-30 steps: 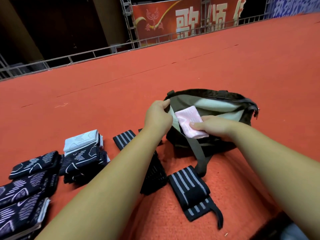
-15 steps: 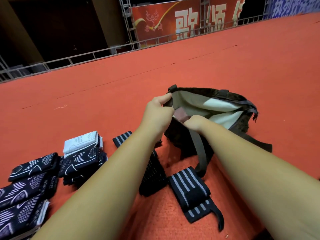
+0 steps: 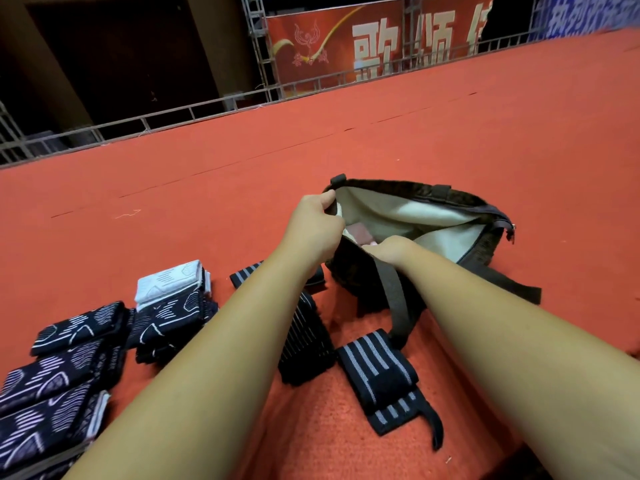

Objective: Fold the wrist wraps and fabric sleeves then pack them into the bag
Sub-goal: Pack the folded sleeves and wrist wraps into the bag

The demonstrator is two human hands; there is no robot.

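The left hand point(image 3: 313, 230) pinches the rim of the bag point(image 3: 349, 278) at its near-left end, thumb against curled fingers, holding the mouth up and wide. The right hand point(image 3: 393, 250) is sunk into the opening, so I cannot tell whether its fingers are spread or closed on anything.

The bag is the biggest piece: dark, limp cloth with a cream lining, slumped on the red carpet point(image 3: 207, 202). It probably collapses unless taken by the rim or the strap point(image 3: 394, 299).

Left of the arms lie stacks of folded patterned sleeves point(image 3: 169, 310), which look soft and light and are best squeezed as a whole fold from both sides. The striped wrist wraps point(image 3: 377, 370) between the arms look thicker and elastic, apt to spring open, so grip them across the fold.

Smallest, a pink folded piece point(image 3: 358, 233) sits inside the bag, just beside the right hand.
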